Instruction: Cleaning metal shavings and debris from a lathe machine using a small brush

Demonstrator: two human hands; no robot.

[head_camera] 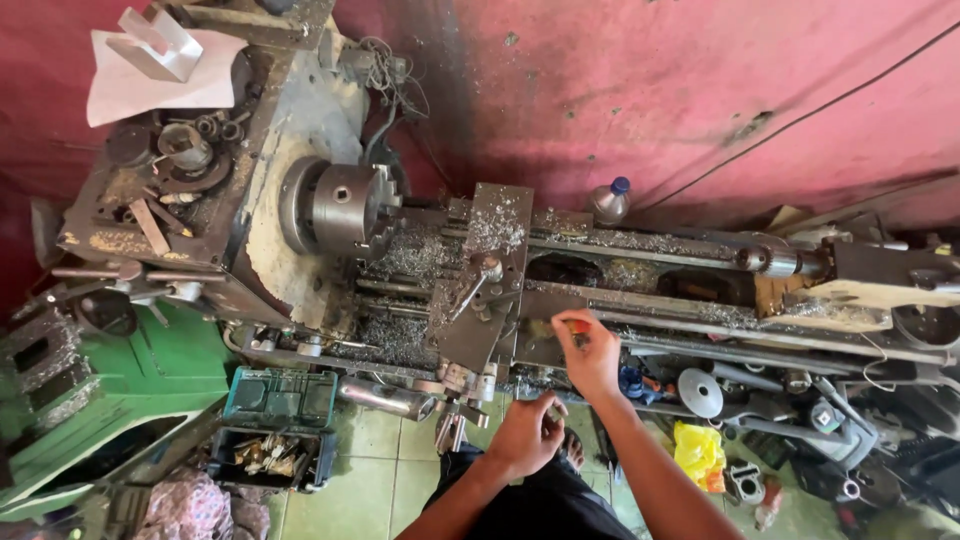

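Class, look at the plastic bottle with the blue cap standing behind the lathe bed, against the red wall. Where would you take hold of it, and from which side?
Grip the bottle around its neck, just under the blue cap, reaching from above and from the operator's side. It stands roughly upright with the wall close behind and the lathe bed hiding its lower body, so only the top is free. Neither the right hand nor the left hand is near it.
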